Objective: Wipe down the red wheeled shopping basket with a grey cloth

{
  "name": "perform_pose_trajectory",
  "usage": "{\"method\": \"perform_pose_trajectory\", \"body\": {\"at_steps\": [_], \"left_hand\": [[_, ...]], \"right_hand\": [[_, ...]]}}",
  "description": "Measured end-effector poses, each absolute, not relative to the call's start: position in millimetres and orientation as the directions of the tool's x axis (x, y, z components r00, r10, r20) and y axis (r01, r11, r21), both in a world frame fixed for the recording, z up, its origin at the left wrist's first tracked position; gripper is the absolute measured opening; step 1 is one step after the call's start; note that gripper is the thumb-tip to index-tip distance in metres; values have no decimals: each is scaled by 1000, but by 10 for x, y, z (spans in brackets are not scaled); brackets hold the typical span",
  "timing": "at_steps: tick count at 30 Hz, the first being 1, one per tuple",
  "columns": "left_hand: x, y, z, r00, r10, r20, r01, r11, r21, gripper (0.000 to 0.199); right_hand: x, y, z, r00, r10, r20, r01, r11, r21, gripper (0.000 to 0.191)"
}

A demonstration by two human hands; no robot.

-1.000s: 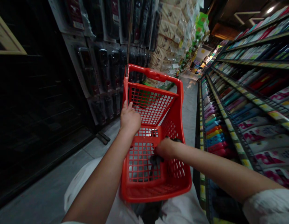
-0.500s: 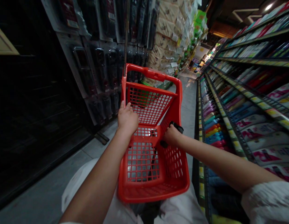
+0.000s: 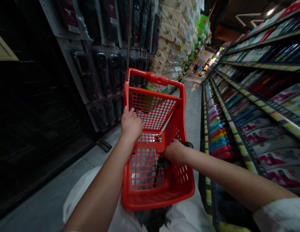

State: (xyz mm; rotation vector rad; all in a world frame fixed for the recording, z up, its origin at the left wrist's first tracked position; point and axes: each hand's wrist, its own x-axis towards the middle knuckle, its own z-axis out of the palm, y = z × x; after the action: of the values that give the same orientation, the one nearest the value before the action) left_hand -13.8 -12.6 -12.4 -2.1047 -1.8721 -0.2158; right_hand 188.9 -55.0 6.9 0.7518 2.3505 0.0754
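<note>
A red plastic shopping basket (image 3: 157,201) with grid walls stands in front of my body, its inside facing up at me. My left hand (image 3: 131,125) is closed over the basket's left rim, thumb side inward. Down inside, my right hand (image 3: 175,152) is closed around a dark object (image 3: 164,162) close to the right wall. Part of that object shows below the fingers, and a black loop shows beside the wrist. My palm hides the rest, so its kind is unclear.
Packaged black goods (image 3: 110,75) hang on the left, with beige wrapped packs (image 3: 168,42) beyond. A long shelf (image 3: 246,129) of colourful packages runs close along the right. The grey floor aisle (image 3: 192,100) leads ahead between them.
My right hand has moved down and slightly left inside the basket, carrying the dark object lower. My left hand stays on the rim. The view has shifted slightly.
</note>
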Motion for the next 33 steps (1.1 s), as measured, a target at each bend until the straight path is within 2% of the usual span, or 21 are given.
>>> {"method": "perform_pose_trajectory", "body": {"at_steps": [3, 5, 7, 15, 19, 22, 26, 30, 33], "left_hand": [[-156, -118, -128, 132, 940, 316, 987, -96, -125, 32], [-168, -118, -128, 117, 942, 316, 990, -85, -115, 31], [-180, -122, -130, 107, 939, 328, 993, -83, -88, 30], [-174, -153, -106, 109, 933, 344, 990, -132, 43, 28], [-136, -161, -46, 103, 948, 300, 993, -115, 24, 33], [-125, -169, -24, 109, 949, 295, 994, -111, -12, 34], [-135, -179, -31, 107, 947, 304, 994, -110, -6, 32], [-140, -179, -35, 128, 939, 319, 991, -112, -69, 29], [-128, -172, -13, 116, 953, 280, 991, -92, -96, 34]], "right_hand": [[1936, -56, 266, -672, 667, -322, 506, 731, 458, 26], [2029, 166, 314, -622, 727, -290, 523, 662, 536, 27], [2134, 238, 295, -588, 743, -319, 523, 650, 551, 26], [2260, -459, 86, -611, 567, -552, 428, 823, 372, 20], [2245, -852, 90, -600, 436, -671, 354, 897, 266, 20], [2286, -1002, 151, -614, 300, -730, 315, 941, 123, 23], [2358, -975, 271, -668, 147, -729, 302, 950, -85, 31], [2253, -910, 232, -601, 153, -784, 346, 934, -83, 38], [2030, -933, 8, -523, 163, -837, 374, 926, -53, 35]]}}
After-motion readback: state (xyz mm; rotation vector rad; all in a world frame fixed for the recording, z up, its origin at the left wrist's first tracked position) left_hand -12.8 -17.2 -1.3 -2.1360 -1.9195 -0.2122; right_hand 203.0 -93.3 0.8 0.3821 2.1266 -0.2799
